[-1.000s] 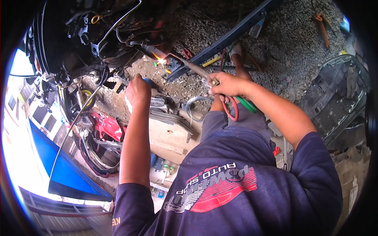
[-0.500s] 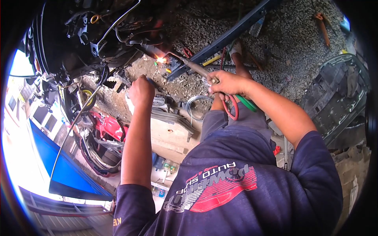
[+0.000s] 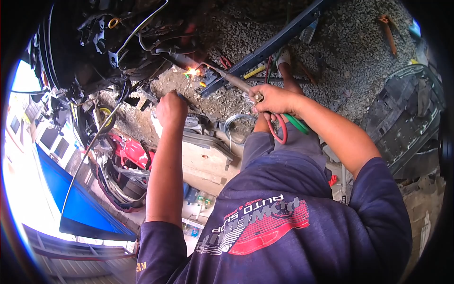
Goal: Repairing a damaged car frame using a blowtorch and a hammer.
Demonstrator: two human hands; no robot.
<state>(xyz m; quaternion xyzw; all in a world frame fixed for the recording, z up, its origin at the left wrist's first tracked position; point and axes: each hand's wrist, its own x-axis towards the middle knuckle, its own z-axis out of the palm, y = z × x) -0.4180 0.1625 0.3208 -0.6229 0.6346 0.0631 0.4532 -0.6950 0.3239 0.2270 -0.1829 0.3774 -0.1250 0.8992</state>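
Observation:
My right hand (image 3: pixel 272 100) is wrapped round the handle of a gas torch (image 3: pixel 236 81), with a brass valve by the fingers. A red hose (image 3: pixel 283 135) and a green hose (image 3: pixel 297 124) loop down from it. The torch's bent tip points left at a bright orange flame with sparks (image 3: pixel 192 72), beside a metal pipe (image 3: pixel 182 60) under the dark vehicle parts. My left hand (image 3: pixel 171 111) is closed just below the flame. Something dark shows at its fingertips, but what it grips is too small to make out.
A long dark metal beam (image 3: pixel 265 45) slants across the gravel (image 3: pixel 340 61) beyond the torch. Vehicle wiring and parts (image 3: pixel 109 52) hang at upper left. A coil of clear wire (image 3: pixel 231 128), a red panel (image 3: pixel 130 150) and a large dark plastic part (image 3: pixel 402 113) lie around.
The flame at the torch tip looks larger, with more sparks. My left hand has shifted very slightly to the right; my right hand stays nearly still.

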